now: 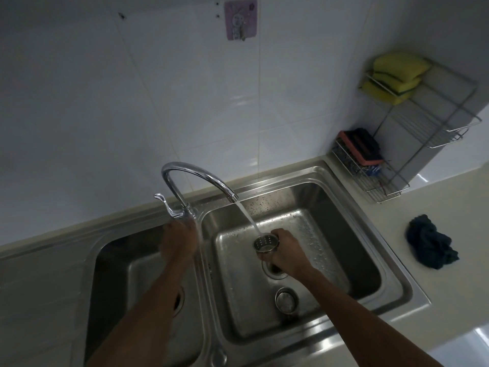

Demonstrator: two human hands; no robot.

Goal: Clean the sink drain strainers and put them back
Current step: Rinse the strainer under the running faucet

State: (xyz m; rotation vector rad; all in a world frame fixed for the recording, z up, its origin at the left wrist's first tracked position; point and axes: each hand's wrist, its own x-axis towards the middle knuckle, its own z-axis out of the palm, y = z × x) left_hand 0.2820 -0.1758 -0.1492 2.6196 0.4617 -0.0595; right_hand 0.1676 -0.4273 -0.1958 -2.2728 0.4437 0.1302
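Right hand [284, 250] wraps the strainer basket [265, 244] under the faucet stream [248, 218], light, stiff, probably slick steel, best held at the rim; left hand [177, 242] blurred, grip unclear.

I have one view only, from the camera on the person's head. It looks forward and steeply down over the double sink [403, 283], close enough that both forearms run in from the bottom edge. The left hand [178, 242] and right hand [287, 250] sit just below mid-frame, with the strainer [265, 244] near centre. The wide lens bends the tiled wall [105, 88] across the top half. The bench [449, 207] and wire rack [375, 181] fall to the right.
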